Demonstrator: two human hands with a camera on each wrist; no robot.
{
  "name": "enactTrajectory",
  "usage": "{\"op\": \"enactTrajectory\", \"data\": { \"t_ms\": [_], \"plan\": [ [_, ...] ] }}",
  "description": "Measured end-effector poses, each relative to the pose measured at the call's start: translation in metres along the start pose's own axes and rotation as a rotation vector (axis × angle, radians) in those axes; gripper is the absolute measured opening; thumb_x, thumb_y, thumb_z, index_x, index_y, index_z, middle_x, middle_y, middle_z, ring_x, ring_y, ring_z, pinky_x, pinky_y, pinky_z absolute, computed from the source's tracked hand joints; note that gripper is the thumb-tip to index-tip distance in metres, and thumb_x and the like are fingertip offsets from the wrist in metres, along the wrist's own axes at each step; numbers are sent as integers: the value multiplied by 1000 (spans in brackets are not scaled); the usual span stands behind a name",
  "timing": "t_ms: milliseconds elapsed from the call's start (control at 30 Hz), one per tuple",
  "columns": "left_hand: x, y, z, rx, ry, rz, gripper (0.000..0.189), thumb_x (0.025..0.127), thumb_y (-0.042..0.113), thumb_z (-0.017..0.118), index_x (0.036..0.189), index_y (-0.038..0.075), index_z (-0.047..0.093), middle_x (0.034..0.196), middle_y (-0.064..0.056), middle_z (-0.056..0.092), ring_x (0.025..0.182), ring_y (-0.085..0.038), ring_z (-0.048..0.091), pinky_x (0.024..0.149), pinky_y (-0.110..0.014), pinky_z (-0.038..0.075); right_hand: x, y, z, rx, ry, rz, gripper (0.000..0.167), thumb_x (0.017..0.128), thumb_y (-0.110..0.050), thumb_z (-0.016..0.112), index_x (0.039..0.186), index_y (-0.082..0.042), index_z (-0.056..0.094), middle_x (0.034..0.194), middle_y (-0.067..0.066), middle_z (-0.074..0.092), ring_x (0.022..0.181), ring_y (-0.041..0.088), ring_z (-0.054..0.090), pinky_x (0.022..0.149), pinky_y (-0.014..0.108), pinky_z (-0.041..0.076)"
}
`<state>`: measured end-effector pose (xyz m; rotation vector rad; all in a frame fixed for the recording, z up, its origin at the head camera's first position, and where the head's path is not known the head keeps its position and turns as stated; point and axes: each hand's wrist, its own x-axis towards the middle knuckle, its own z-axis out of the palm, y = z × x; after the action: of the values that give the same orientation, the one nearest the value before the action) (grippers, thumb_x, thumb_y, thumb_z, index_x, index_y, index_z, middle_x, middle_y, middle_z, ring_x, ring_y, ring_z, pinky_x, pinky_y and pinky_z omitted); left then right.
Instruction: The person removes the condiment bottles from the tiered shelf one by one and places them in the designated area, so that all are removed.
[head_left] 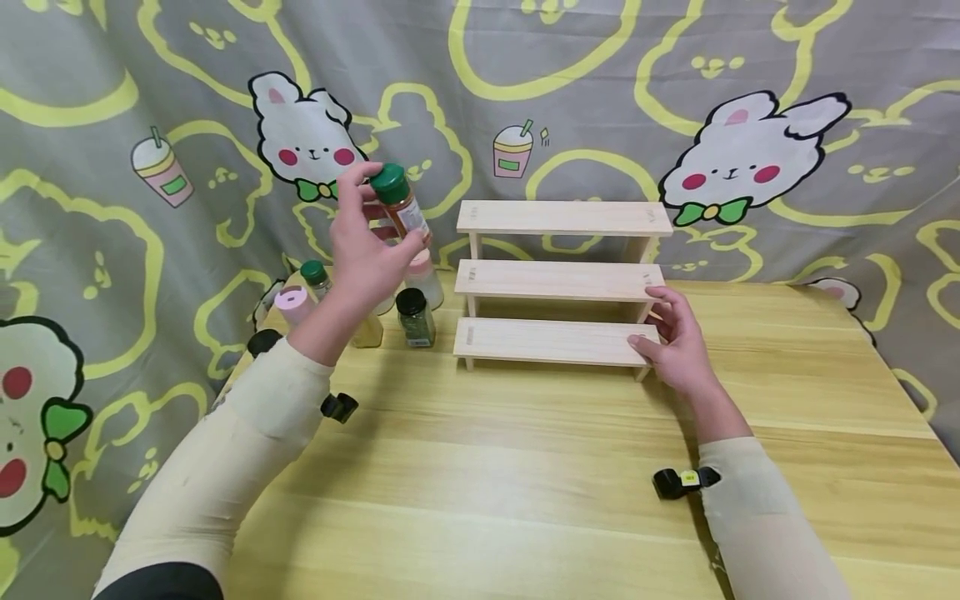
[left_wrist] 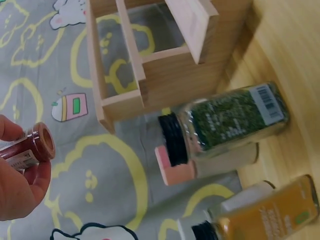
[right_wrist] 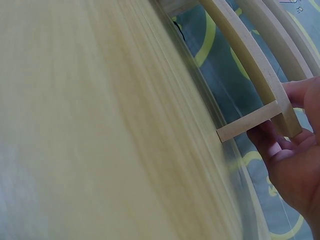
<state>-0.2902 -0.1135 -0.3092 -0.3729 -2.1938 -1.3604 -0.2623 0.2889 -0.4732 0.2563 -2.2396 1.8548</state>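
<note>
My left hand [head_left: 365, 250] holds a spice jar [head_left: 408, 215] with a green cap and reddish contents up in the air, left of a three-tier wooden rack [head_left: 558, 279]. Fingers and thumb wrap the jar's sides, and it leans slightly. In the left wrist view, the base of this jar [left_wrist: 44, 142] faces the rack. The rack stands on the table, its tiers bare. With my right hand [head_left: 678, 346] I grip the rack's right end, the thumb on top of the lowest tier. The right wrist view shows the fingers curled around that shelf end [right_wrist: 282, 112].
Left of the rack stands a group of jars: a black-capped one with green herbs [head_left: 416, 319], a pink-topped one [head_left: 424, 282], a yellow one [head_left: 368, 332], a green-capped one [head_left: 316, 277] and a lilac-topped one [head_left: 294, 304]. A patterned curtain [head_left: 585, 75] hangs behind the wooden table [head_left: 480, 483].
</note>
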Motion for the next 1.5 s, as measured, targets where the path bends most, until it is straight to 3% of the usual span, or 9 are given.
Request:
{"op": "enactTrajectory", "data": {
  "t_ms": [467,767,1100,1267,1500],
  "plan": [
    [-25,-23,-22,39,11,-83,81,82,0,77,143,31,31,122,-6,51,100,-17,60,87,-33,55,0,-1,0,1,9,-4,80,82,23,64,148,-14,39,141,22,45,120,42,47,91,21,46],
    [-46,-41,-32,53,35,-63,81,82,-3,77,144,16,30,121,-10,50,100,-19,61,86,-37,56,0,-2,0,0,11,-1,80,82,23,65,149,-14,39,140,20,46,118,37,50,86,19,48],
    [-71,-62,-40,70,33,-68,79,80,-10,73,144,11,31,118,-16,53,94,-31,64,81,-45,57,-1,-2,0,-10,5,-6,79,83,22,64,148,-15,39,139,18,47,118,38,50,85,19,48],
    [-81,-76,-43,130,59,-90,79,77,-9,75,142,10,35,115,-16,54,93,-28,61,80,-43,57,-1,-2,0,-16,-3,-7,79,83,21,65,149,-15,38,140,18,46,120,40,48,87,18,47],
    [-96,-89,-48,144,67,-154,83,74,-11,76,143,11,35,121,-18,53,100,-29,57,80,-45,57,-2,-2,1,-3,-6,-7,80,83,21,65,149,-14,38,140,18,46,119,37,49,85,18,48]
  ]
}}
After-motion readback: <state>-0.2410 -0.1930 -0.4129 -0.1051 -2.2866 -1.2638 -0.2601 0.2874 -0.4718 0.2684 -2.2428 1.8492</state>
